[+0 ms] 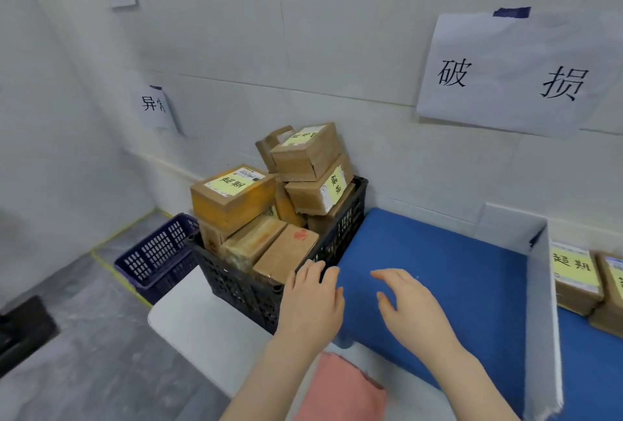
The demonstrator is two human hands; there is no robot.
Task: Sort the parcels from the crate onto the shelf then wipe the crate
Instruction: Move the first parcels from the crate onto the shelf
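Note:
A black plastic crate (236,285) stands on a white table, piled with several brown cardboard parcels. The topmost parcel (305,150) and a left one (232,196) carry yellow labels. A plain parcel (286,255) lies at the crate's near right corner. My left hand (312,302) hovers at that corner, fingers spread, fingertips over the rim by the plain parcel. My right hand (411,309) is open above the blue shelf surface (438,258), holding nothing. A pink cloth (340,390) lies on the table below my arms.
A white divider (539,312) splits the blue shelf; labelled parcels (576,275) sit beyond it at right. Paper signs (512,73) hang on the tiled wall. A dark blue crate (158,252) rests on the floor at left. The white table edge (188,336) is near.

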